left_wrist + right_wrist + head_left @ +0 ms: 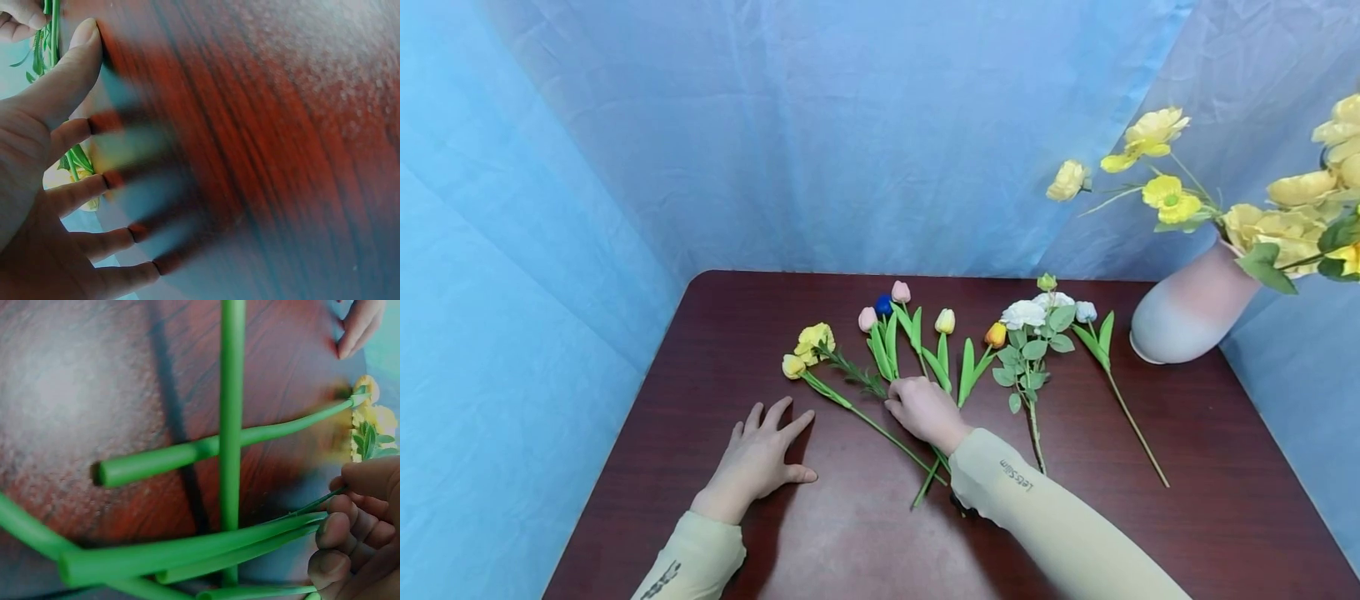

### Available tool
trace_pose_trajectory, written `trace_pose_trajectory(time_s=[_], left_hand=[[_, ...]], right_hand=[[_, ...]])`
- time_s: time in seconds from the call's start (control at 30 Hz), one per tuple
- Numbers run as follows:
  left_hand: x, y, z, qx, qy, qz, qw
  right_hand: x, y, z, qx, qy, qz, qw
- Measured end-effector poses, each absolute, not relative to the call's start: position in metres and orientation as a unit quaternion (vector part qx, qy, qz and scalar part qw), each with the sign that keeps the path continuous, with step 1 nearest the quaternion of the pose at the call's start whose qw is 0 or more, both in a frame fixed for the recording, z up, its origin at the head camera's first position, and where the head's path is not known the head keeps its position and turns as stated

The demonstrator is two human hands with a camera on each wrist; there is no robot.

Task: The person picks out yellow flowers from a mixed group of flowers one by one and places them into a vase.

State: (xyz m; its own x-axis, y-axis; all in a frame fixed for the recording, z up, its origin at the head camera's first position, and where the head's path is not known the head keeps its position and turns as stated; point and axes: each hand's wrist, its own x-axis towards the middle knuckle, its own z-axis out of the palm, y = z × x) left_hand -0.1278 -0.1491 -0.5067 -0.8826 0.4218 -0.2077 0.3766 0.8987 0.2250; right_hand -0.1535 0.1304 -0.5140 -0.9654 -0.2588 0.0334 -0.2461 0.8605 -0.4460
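Dark table (722,333) bears flowers (1024,314); right hand (925,410) pinches stems (187,547), left hand (752,458) is spread. Gathering seems underway; next likely needs gentle lift.

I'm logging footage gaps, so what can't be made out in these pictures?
Head view: parts of the slender green flower stems, hidden under the right hand.
Head view: outer yellow blooms above the pink-and-blue vase, cut off by the right edge.
Head view: dark lettering on the pale left sleeve, too small.
Left wrist view: a yellow flower head, partly hidden by the left hand.
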Motion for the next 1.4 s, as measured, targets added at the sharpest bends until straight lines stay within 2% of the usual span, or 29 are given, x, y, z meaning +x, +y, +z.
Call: trace_pose_trajectory(time_s=[0.37,0.7,1.0,1.4], left_hand=[[-0.128,-0.148,-0.505,0.197,0.966,0.095,0.138],[-0.128,-0.149,-0.509,0.199,0.966,0.098,0.132],[-0.129,-0.149,-0.509,0.199,0.965,0.106,0.134],[-0.127,-0.15,-0.507,0.201,0.964,0.104,0.14]], right_hand=[[-0.156,0.138,-0.486,-0.12,0.956,-0.264,-0.046],[-0.169,0.158,-0.446,-0.087,0.933,-0.346,-0.048],[-0.177,0.186,-0.414,-0.09,0.938,-0.321,-0.099],[-0.181,0.226,-0.394,-0.114,0.953,-0.221,-0.172]])
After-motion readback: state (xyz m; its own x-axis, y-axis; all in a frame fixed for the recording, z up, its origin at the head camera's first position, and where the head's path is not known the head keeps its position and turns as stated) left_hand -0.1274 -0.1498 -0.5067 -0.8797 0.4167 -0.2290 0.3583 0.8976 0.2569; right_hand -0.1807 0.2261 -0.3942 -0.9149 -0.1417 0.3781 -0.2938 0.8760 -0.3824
